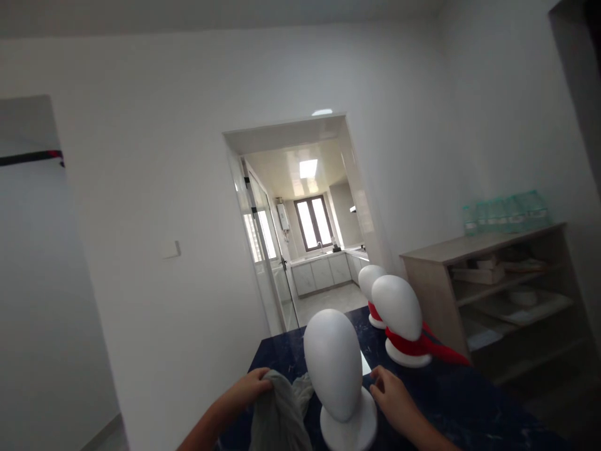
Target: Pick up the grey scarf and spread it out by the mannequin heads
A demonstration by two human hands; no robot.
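A dark blue marbled table (469, 401) runs away from the camera toward a white wall and an open doorway (300, 225), beyond which a bright kitchen shows. To the right stands a wooden shelf unit (498, 288) with clear green-tinted containers (507, 212) on top. Three white foam mannequin heads stand on the table: the nearest, bare one (334, 369) sits between the person's two hands, while the middle head (399, 310) and the far head (369, 280) each wear a red scarf (422, 344) at the neck. The left hand (251, 385), just left of the bare head, is closed around a bunch of grey cloth (279, 413), which hangs down over the table's near edge and reaches close to the head's neck. The right hand (389, 391) rests loosely curled and empty on the table, just beside the head's round base.
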